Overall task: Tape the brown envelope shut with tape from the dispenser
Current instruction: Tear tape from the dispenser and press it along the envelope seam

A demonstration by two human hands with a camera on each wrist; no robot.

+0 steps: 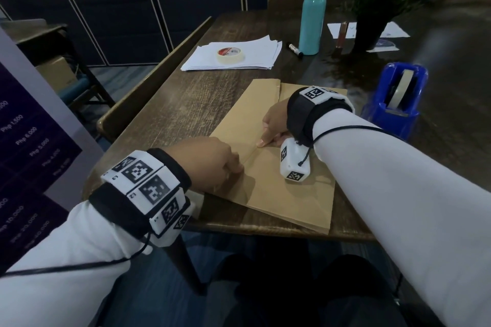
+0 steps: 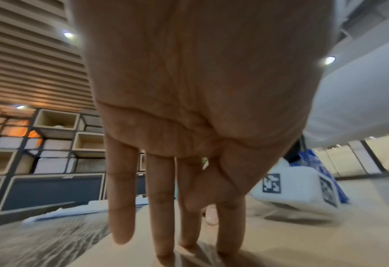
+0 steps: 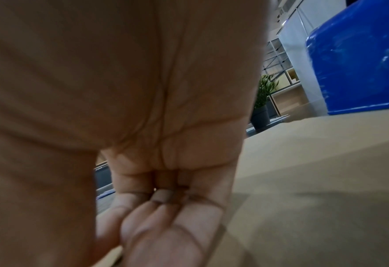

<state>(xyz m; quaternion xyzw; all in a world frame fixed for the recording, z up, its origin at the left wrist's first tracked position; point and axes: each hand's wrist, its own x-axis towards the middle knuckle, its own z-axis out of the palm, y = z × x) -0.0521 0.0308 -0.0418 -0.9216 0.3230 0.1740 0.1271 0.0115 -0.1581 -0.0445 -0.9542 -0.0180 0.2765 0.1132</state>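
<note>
The brown envelope (image 1: 287,194) lies flat on the dark wooden table (image 1: 186,103) near its front edge. My left hand (image 1: 212,164) rests on it with straight fingers (image 2: 164,225). Their tips press a glossy clear strip of tape (image 2: 189,254) on the paper. My right hand (image 1: 273,127) sits just beyond, fingers curled into the palm (image 3: 166,207), holding nothing. Its thumb tip (image 1: 261,142) presses on the flap seam close to the left fingertips. The blue tape dispenser (image 1: 396,101) stands at the right, beyond the right wrist, untouched.
At the back lie a stack of white paper (image 1: 255,58) with a roll of masking tape (image 1: 229,54) on it, a black marker (image 1: 295,50), a teal bottle (image 1: 312,18) and a potted plant (image 1: 377,8). A wooden chair back (image 1: 159,74) runs along the table's left side.
</note>
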